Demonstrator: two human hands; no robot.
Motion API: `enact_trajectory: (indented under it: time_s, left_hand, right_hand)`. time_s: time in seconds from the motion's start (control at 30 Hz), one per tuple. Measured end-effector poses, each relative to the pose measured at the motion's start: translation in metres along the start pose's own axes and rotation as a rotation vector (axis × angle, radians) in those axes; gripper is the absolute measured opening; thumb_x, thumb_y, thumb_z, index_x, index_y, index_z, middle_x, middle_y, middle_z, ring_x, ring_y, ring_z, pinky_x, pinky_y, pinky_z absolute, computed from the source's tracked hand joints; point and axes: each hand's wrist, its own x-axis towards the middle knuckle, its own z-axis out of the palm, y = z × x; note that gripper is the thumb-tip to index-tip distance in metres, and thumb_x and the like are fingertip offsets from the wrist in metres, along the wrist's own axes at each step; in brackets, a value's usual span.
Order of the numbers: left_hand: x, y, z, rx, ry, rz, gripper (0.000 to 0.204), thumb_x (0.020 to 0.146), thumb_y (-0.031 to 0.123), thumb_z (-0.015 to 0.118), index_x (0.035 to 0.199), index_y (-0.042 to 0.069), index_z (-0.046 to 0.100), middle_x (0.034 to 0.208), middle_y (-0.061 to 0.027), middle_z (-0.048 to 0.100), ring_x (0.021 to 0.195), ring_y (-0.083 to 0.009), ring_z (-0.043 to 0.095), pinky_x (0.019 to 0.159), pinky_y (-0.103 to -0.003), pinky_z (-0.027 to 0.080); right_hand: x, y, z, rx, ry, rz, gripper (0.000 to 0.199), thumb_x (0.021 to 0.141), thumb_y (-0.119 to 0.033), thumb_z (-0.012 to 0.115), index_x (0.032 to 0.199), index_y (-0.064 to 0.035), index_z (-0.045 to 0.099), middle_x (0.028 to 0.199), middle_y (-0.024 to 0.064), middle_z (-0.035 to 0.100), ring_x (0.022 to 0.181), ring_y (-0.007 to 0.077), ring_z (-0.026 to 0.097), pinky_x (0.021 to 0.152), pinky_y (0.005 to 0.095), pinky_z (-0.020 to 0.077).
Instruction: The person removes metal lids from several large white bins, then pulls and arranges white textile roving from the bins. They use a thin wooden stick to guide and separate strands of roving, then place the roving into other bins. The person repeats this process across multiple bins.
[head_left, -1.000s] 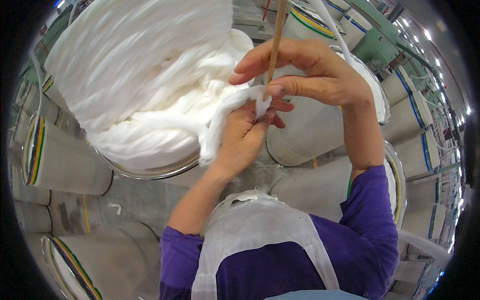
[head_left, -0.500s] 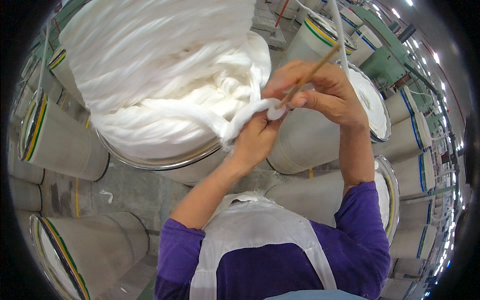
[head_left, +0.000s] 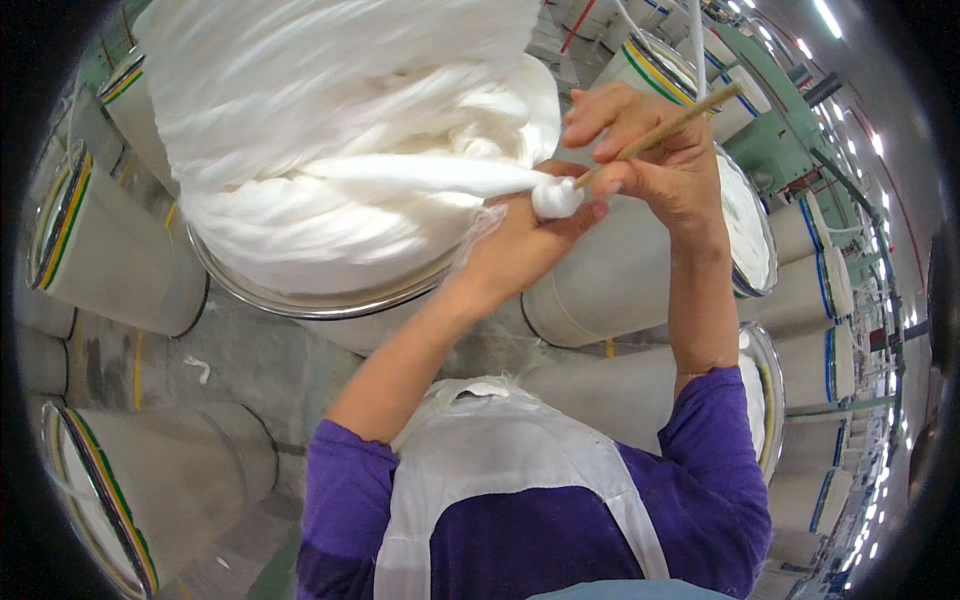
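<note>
head view: the left hand (head_left: 520,245) is closed around the end of a thick white sliver strand (head_left: 420,178), pinching it where it bunches into a small tight knob (head_left: 556,197), probably to keep the loose fibre from slipping while it is worked. the right hand (head_left: 655,150) has its fingers folded onto a thin wooden stick (head_left: 660,130), whose lower tip sits against that knob; the stick slants up and to the right, which looks suited to poking or twisting the fibre end. the strand runs left from the knob into the big heap of coiled white sliver (head_left: 340,130) piled above the metal rim of a tall can (head_left: 300,300), so the fibre being handled is just beside its source. more pale cans (head_left: 110,260) stand around on the floor, and green machinery (head_left: 770,140) lies to the right. the person wears a purple shirt under a white apron (head_left: 500,480).

against the frame half a second back, the bunched end looks rounder and tighter, the stick lies flatter, and both hands sit a little further right of the heap.
</note>
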Motion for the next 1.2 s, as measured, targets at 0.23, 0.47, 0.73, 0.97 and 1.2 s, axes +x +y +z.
enact_trajectory:
  time_s: [0.23,0.47,0.73,0.97,1.2]
  left_hand:
    - [0.007,-0.015,-0.017,-0.080,-0.091,-0.096,0.046,0.102,0.040,0.041,0.106,0.002,0.065,0.070,0.0001,0.052,0.066,-0.0079,0.044,0.060,-0.025,0.037]
    - [-0.003,-0.023,-0.031,-0.738,-0.069,0.194,0.052,0.104,0.040,0.028,0.108,0.002,0.063,0.074,-0.0032,0.057,0.071,-0.0116,0.052,0.064,-0.025,0.040]
    - [-0.032,-0.019,-0.037,-0.813,-0.023,0.325,0.033,0.092,0.020,0.057,0.116,-0.003,0.051,0.088,-0.0116,0.060,0.087,-0.0203,0.057,0.096,-0.043,0.043]
    - [-0.153,-0.049,-0.109,-0.846,0.107,-0.040,0.037,0.083,0.014,0.065,0.118,0.004,0.059,0.087,-0.0123,0.068,0.099,-0.0294,0.063,0.109,-0.048,0.032]
    - [-0.202,-0.021,-0.192,0.325,0.775,-0.230,0.038,0.086,0.008,0.065,0.122,0.000,0.055,0.113,-0.0133,0.064,0.104,-0.0225,0.059,0.097,-0.036,0.044]
  right_hand:
    - [0.016,-0.018,-0.011,0.606,0.611,-0.151,0.020,0.095,-0.025,0.057,0.101,-0.0067,0.062,0.083,0.0022,0.061,0.070,0.0126,0.055,0.067,0.0285,0.0463]
    - [-0.018,0.015,0.024,-0.004,0.268,0.451,0.046,0.101,-0.041,0.041,0.118,-0.0034,0.061,0.091,0.0079,0.069,0.048,0.0032,0.043,0.043,0.0174,0.0315]
    - [-0.062,0.067,0.034,0.040,0.227,0.531,0.045,0.102,-0.039,0.041,0.114,-0.0004,0.061,0.073,-0.0007,0.056,0.059,0.0066,0.051,0.052,0.0216,0.0420]
    - [-0.072,0.076,-0.024,-0.063,0.212,0.595,0.042,0.103,-0.034,0.037,0.115,-0.0014,0.061,0.082,0.0046,0.065,0.056,0.0068,0.053,0.051,0.0214,0.0410]
    - [0.007,0.027,-0.044,-0.431,0.207,0.152,0.043,0.102,-0.036,0.041,0.124,-0.0035,0.058,0.111,0.0103,0.067,0.082,0.0123,0.059,0.071,0.0249,0.0442]
